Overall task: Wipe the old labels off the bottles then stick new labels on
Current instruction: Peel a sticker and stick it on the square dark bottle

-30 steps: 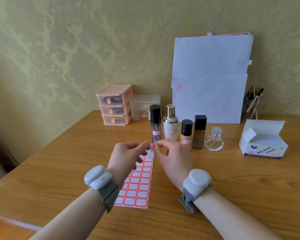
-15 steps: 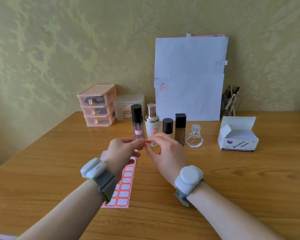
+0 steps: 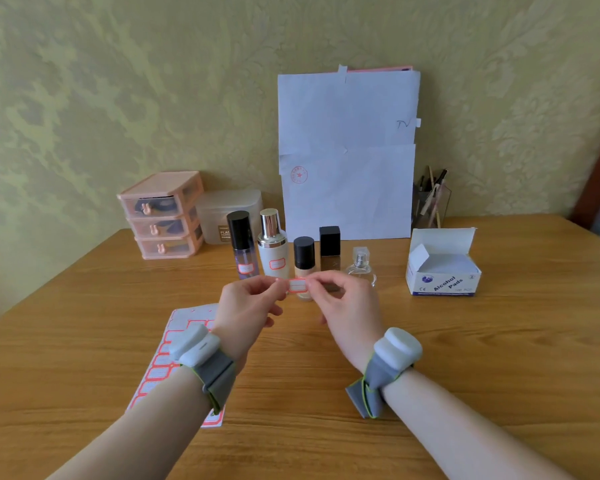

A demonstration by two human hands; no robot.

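Note:
Between my two hands a small red-bordered label (image 3: 297,285) is stretched flat above the table. My left hand (image 3: 248,306) pinches its left end and my right hand (image 3: 345,303) pinches its right end. Just behind it stands a row of bottles: a purple one with a black cap (image 3: 243,247), a cream one with a silver cap (image 3: 273,249), a short beige one with a black cap (image 3: 304,258), a dark square-capped one (image 3: 329,247) and a clear perfume bottle (image 3: 360,268). The purple and cream bottles carry red-bordered labels. The label sheet (image 3: 174,344) lies under my left wrist.
An open box of alcohol pads (image 3: 442,271) stands at the right. At the back are pink mini drawers (image 3: 163,216), a frosted plastic box (image 3: 231,213), white papers (image 3: 347,154) leaning on the wall and a pen holder (image 3: 430,202).
The label came off the sheet, and both hands lifted it and pulled it out flat in front of the beige bottle. The camera view shifted right.

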